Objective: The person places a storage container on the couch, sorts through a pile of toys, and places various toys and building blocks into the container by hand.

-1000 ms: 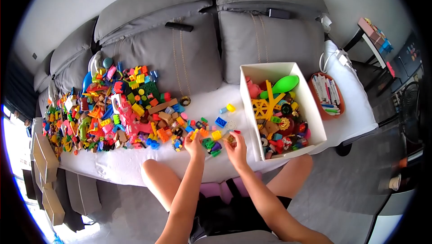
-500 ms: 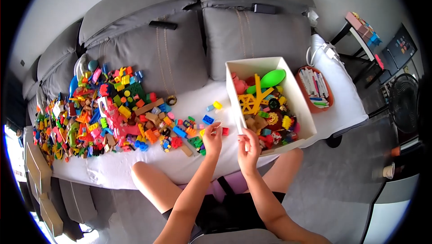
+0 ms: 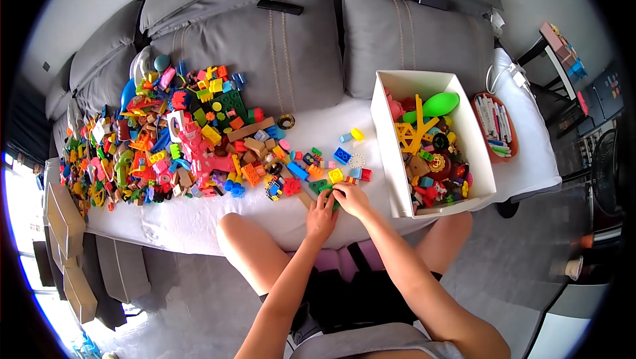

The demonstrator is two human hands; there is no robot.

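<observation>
My left hand [image 3: 322, 218] is at the near edge of the loose blocks, its fingertips on a green piece [image 3: 320, 186]. Close against it on the right, my right hand [image 3: 351, 199] has its fingers pressed together at a small dark or green piece, too small to name. A yellow block [image 3: 336, 175] lies just beyond the fingertips. Behind it are a blue brick [image 3: 342, 155] and a pale gear-like disc [image 3: 356, 161]. A red block [image 3: 365, 174] sits to the right, and a longer blue brick [image 3: 297, 171] to the left.
A large heap of mixed toys [image 3: 192, 140] spreads over the left of the white-covered sofa [image 3: 199, 226]. The white box [image 3: 483, 173] at the right holds toys and a green spoon-like piece [image 3: 440, 103]. Beside it stands an orange basket [image 3: 513, 135] of markers.
Both hands have come together at the green pieces near the sofa's front edge; half a second ago they were apart. The view has also shifted.
</observation>
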